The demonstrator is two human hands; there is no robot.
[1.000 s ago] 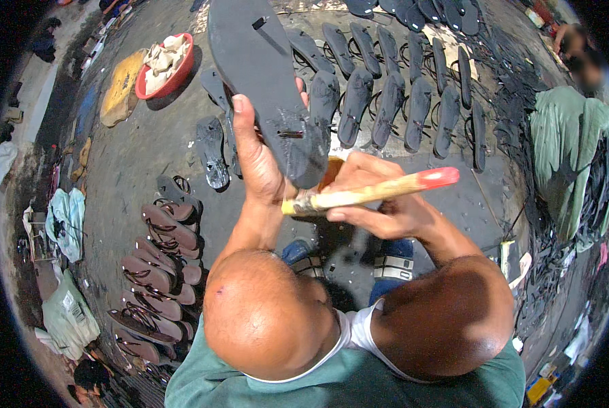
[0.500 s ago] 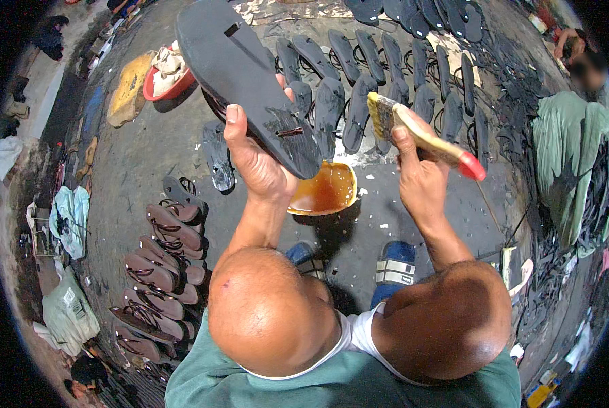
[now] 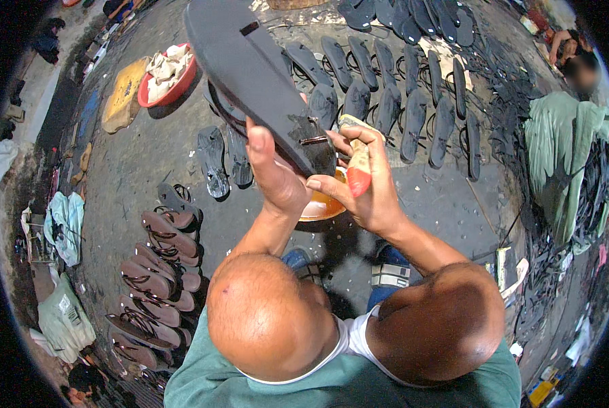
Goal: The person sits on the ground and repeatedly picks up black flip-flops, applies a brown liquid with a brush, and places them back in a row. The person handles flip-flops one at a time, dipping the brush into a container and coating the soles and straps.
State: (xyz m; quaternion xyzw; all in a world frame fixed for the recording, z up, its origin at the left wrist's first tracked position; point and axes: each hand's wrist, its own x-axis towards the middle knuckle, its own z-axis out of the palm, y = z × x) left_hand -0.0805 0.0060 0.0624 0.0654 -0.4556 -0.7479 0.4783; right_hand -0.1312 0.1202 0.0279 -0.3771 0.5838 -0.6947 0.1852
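My left hand [image 3: 281, 180] is closed round a large black sandal [image 3: 253, 78] held up with its flat sole face toward me. A dark slot shows at the sandal's far end; a brown strap piece pokes through another slot at its near end, amid a shiny smear. My right hand [image 3: 381, 200] grips a yellowish brush [image 3: 360, 160] with a red handle end, and its thumb and fingers meet the sandal's near end. The brush's bristles are mostly hidden. Below both hands is a bowl of amber liquid [image 3: 323, 208], partly covered by them.
Rows of black sandals [image 3: 413, 126] lie ahead on the dark floor. Brown sandals [image 3: 158, 272] are lined up at my left. A red basin [image 3: 182, 87] with pale cloth stands beside a yellow slab [image 3: 124, 95]. Green cloth [image 3: 556, 143] hangs at right, near another person [image 3: 566, 47].
My right hand has swung left with the brush, from well apart to touching the sandal's near end. The brush's red end now points down toward me. The sandal has shifted slightly right.
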